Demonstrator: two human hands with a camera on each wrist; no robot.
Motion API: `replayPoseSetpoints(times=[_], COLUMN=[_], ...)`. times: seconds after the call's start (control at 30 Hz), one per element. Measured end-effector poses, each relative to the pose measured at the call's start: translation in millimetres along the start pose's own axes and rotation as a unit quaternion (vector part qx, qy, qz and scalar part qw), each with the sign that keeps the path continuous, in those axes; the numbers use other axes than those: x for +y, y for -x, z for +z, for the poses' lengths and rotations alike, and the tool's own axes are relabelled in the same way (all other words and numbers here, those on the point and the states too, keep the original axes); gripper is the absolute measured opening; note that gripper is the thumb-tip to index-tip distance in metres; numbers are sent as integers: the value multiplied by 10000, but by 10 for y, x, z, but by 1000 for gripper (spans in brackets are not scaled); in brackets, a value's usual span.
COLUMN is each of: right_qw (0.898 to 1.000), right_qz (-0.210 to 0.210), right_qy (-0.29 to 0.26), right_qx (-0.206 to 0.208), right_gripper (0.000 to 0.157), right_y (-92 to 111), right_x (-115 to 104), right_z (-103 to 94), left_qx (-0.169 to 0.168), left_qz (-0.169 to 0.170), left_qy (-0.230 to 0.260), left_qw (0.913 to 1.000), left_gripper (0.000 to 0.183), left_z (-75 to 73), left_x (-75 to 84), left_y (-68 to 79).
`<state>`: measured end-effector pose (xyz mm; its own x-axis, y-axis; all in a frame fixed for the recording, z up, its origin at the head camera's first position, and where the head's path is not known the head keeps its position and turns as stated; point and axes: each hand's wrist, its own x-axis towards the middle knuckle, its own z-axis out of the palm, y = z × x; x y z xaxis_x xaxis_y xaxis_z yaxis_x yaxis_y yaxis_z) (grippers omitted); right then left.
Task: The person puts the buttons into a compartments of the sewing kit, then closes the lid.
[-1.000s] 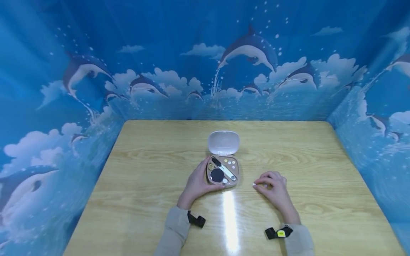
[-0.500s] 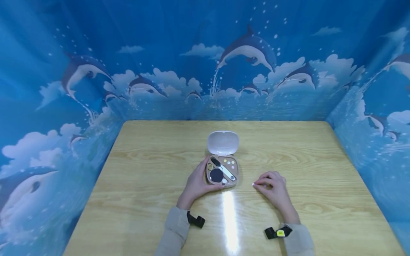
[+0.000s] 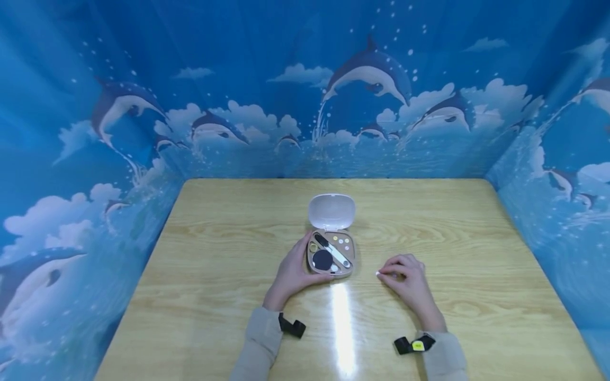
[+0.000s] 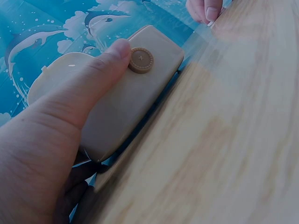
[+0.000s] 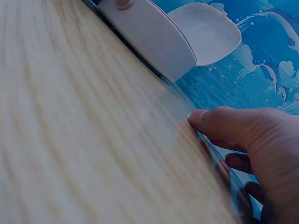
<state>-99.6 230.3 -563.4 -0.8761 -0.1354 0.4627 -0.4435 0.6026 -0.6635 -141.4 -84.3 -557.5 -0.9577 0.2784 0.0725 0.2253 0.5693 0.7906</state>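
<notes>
A small tan case point(image 3: 353, 264) stands on the table with its white lid point(image 3: 332, 211) up. My left hand point(image 3: 293, 270) grips its left side, thumb along the front wall and fingers toward the back. The left wrist view shows the thumb beside a round tan knob point(image 4: 141, 59) on that wall. Inside the case lie a long white tool with a dark end point(image 3: 338, 255), a black disc point(image 3: 322, 260) and several small buttons point(image 3: 340, 241). To the right of the case, my right hand point(image 3: 407, 278) pinches a tiny white piece point(image 3: 378, 273) between thumb and forefinger, mostly hidden by the fingertips.
The wood-grain table point(image 3: 229, 233) reaches back to a blue curtain point(image 3: 267, 127) with dolphins, which also hangs along both sides. A bright light streak point(image 3: 342, 328) lies on the tabletop in front of the case. Each wrist wears a black camera strap point(image 3: 292, 326).
</notes>
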Motion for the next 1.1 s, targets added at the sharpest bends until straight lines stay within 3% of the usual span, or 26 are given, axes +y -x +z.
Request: replayPoseSetpoints(times=[0.27, 0.67, 1.1], right_qw=[10000, 9992, 9997], right_qz=[-8, -386, -186], right_qy=[80, 8, -132], right_qx=[-28, 67, 85], right_gripper=[22, 24, 22], right_y=[-18, -18, -18], right_x=[-17, 30, 23], right_z=[2, 44, 42], left_qx=[-10, -30, -23], left_qz=[-15, -26, -10], left_qy=[-67, -16, -29], left_qw=[10000, 10000, 10000], left_gripper=[131, 131, 130], left_z=[4, 3, 6], left_x=[-3, 2, -1], left_y=[-15, -10, -9])
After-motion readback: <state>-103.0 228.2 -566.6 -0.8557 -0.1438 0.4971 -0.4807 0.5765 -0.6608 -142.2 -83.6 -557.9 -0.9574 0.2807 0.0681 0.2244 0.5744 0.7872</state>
